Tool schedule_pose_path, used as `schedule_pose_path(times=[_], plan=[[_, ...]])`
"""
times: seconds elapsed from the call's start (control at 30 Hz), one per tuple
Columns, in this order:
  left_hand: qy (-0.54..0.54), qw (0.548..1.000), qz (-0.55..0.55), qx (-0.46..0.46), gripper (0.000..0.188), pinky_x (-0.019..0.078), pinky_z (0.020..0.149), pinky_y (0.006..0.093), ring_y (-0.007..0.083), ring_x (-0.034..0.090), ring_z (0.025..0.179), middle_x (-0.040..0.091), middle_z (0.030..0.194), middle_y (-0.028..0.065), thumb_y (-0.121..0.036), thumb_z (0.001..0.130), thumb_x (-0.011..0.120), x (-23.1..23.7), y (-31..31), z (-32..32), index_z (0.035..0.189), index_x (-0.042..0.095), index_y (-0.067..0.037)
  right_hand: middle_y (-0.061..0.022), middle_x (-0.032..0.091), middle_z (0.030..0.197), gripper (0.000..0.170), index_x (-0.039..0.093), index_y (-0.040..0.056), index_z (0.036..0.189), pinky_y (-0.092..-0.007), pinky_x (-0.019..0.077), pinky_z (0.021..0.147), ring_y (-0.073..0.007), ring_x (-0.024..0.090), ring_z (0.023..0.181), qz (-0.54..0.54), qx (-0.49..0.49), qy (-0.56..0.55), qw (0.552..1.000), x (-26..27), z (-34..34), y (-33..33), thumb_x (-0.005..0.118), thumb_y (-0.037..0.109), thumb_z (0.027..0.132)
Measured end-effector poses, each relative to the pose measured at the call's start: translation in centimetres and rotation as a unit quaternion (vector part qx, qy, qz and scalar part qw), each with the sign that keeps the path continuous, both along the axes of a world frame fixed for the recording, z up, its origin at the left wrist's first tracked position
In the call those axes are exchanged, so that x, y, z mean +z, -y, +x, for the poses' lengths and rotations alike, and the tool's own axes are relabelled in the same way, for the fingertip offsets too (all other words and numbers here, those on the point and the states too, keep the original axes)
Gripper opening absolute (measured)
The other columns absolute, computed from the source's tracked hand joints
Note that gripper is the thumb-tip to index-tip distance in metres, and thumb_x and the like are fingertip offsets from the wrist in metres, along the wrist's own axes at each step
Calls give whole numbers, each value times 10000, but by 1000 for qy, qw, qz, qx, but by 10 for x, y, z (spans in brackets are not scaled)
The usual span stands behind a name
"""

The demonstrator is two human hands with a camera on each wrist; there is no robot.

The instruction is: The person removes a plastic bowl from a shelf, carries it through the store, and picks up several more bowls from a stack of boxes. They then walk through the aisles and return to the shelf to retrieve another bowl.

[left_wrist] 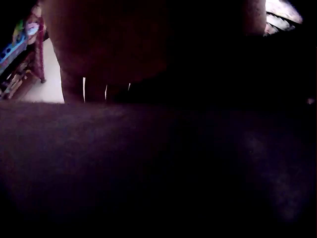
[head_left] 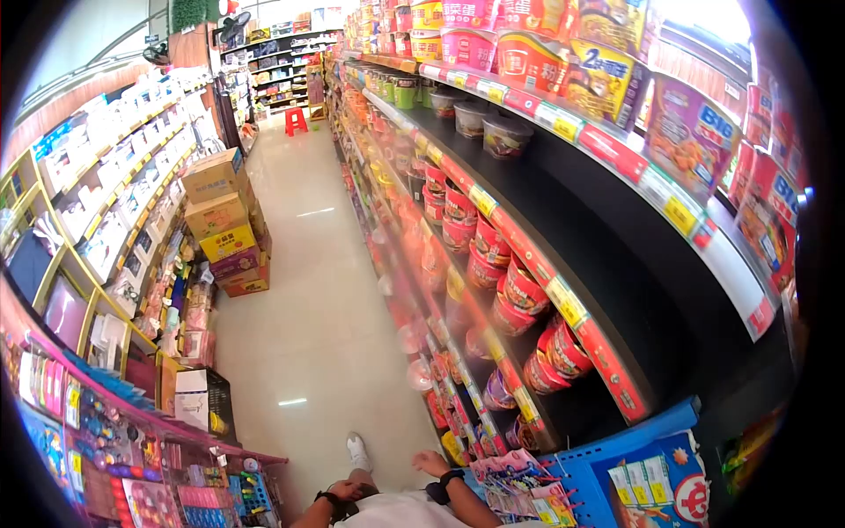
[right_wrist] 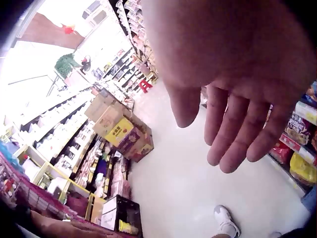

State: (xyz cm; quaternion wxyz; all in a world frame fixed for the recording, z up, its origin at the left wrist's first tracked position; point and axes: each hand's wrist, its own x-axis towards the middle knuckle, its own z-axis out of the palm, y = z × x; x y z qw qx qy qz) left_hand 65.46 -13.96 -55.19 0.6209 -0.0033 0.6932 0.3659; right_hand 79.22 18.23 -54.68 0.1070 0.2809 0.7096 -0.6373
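At the bottom of the head view, the left hand (head_left: 346, 489) hangs low in front of the body beside the leg, a dark band on its wrist. The left wrist view is very dark, with the hand (left_wrist: 114, 44) along the top and thin gaps of light between its fingers. To the right, the right hand (head_left: 431, 464) is held out over the floor, also with a dark wristband. In the right wrist view this hand (right_wrist: 233, 94) has its fingers loosely extended and holds nothing.
Shelves of red instant-noodle tubs (head_left: 525, 288) line the right side. Stacked cartons (head_left: 227, 242) stand on the floor (head_left: 304, 334) at the left, before shelves of goods. A red stool (head_left: 296, 121) is far down the aisle. Hanging goods (head_left: 528, 493) and a black crate (head_left: 220, 405) are near.
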Motion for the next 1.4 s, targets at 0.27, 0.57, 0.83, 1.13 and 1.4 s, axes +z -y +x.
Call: schedule_pose_path(times=[0.27, 0.57, 0.83, 1.13, 1.4], plan=[[-6, 996, -38, 80, 408, 557, 720, 436, 275, 720, 863, 742, 1114, 169, -325, 1008, 562, -10, -9, -165, 1261, 585, -5, -81, 729, 964, 279, 684, 2, 1137, -312, 569, 752, -165, 694, 832, -6, -98, -24, 995, 33, -95, -54, 655, 238, 990], [-1, 995, 23, 93, 386, 569, 653, 397, 278, 741, 849, 765, 1025, 134, -307, 993, 577, -45, -19, -301, 1240, 613, -11, -60, 711, 958, 240, 663, 8, 1136, -299, 543, 733, -137, 667, 830, 41, -161, -53, 985, 71, -214, -90, 678, 188, 977], [12, 992, -16, 124, 430, 565, 649, 348, 297, 707, 828, 727, 1104, 194, -281, 997, 593, -36, 7, -338, 1309, 591, 15, -60, 716, 1067, 256, 651, 19, 1232, -264, 544, 829, -135, 675, 941, 105, -178, -147, 967, 151, -298, -106, 616, 170, 1028], [27, 990, -73, 114, 419, 557, 644, 350, 285, 707, 835, 733, 1095, 175, -306, 993, 603, -47, -53, -452, 1301, 608, -22, -77, 714, 1118, 263, 616, 2, 1265, -296, 542, 898, -154, 674, 1021, 38, -166, -199, 965, 169, -436, -162, 586, 142, 1045], [-7, 990, -107, 87, 410, 551, 640, 351, 274, 707, 842, 739, 1087, 159, -329, 990, 612, -20, -133, -621, 1294, 624, -54, -67, 724, 1041, 286, 638, -2, 1256, -280, 538, 850, -120, 669, 925, 67, -213, -300, 927, 228, -608, -263, 593, 193, 1052]])
